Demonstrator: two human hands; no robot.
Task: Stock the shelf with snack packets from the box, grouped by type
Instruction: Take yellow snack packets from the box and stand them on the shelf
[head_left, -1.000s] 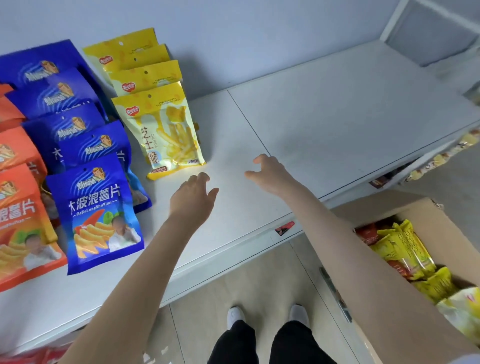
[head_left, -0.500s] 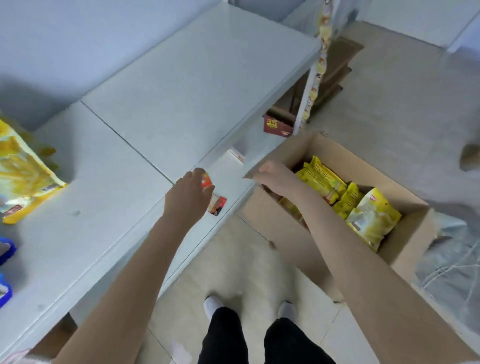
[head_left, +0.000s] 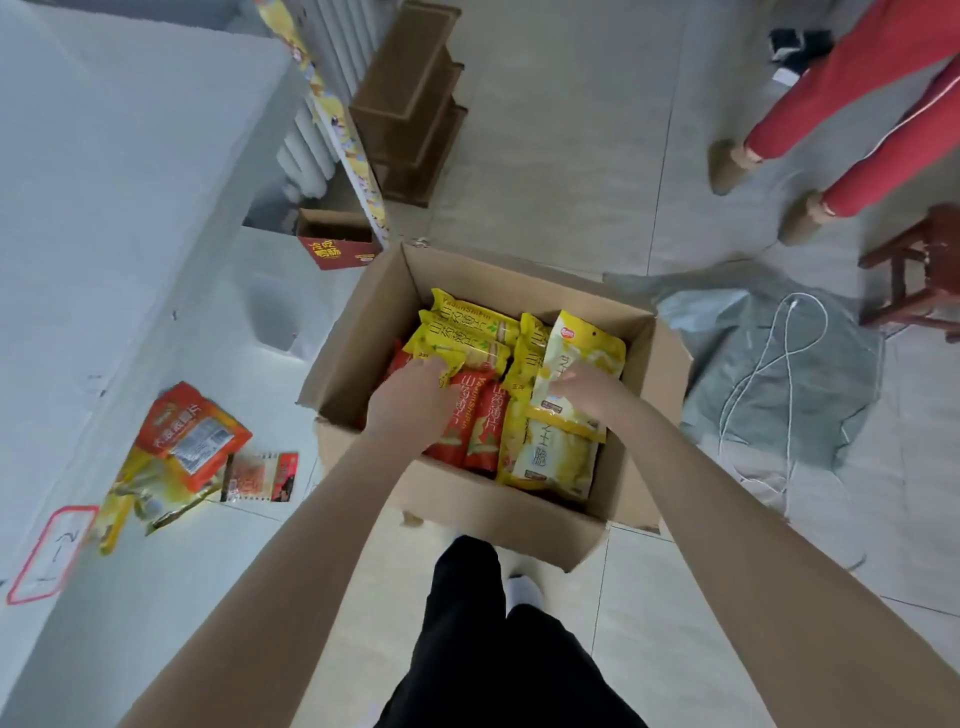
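Both hands have dropped from the shelf edge into the cardboard box (head_left: 358, 332), and the view has swung down over it.

Far left is the white shelf (head_left: 130, 182). Its lower board carries a red-bordered label (head_left: 52, 553) and a loose yellow packet (head_left: 137, 506) partly under an orange packet (head_left: 192, 434), with a small red sachet (head_left: 262, 475) just beside them. A small red carton (head_left: 337, 249) sits farther back on the same board.

The box stands on the floor just beside the shelf with its flaps open. Glossy snack packets lie flat inside it:
- Two bright yellow packets (head_left: 467, 332) are at far left. Their long axis runs crosswise, slightly tilted, and the print runs left to right.
- The red packets (head_left: 480, 421) are nearer, with the long axis running near to far.
- The pale yellow packets (head_left: 582, 343) are at right, also near to far, hang-hole end toward the far wall.

Left hand (head_left: 410, 402) is over the red packets, fingers curled onto the near edge of the front bright yellow packet, grip closed on it. Right hand (head_left: 584, 389) lies across the upper pale yellow packet. Its fingers bend over the packet and the thumb is hidden, so I cannot tell its grip.

Right of the box, a grey plastic sheet (head_left: 831, 364) has a white cable (head_left: 787, 358) on it. Beyond that are a wooden stool (head_left: 919, 270) and another person's red trouser legs (head_left: 857, 104).
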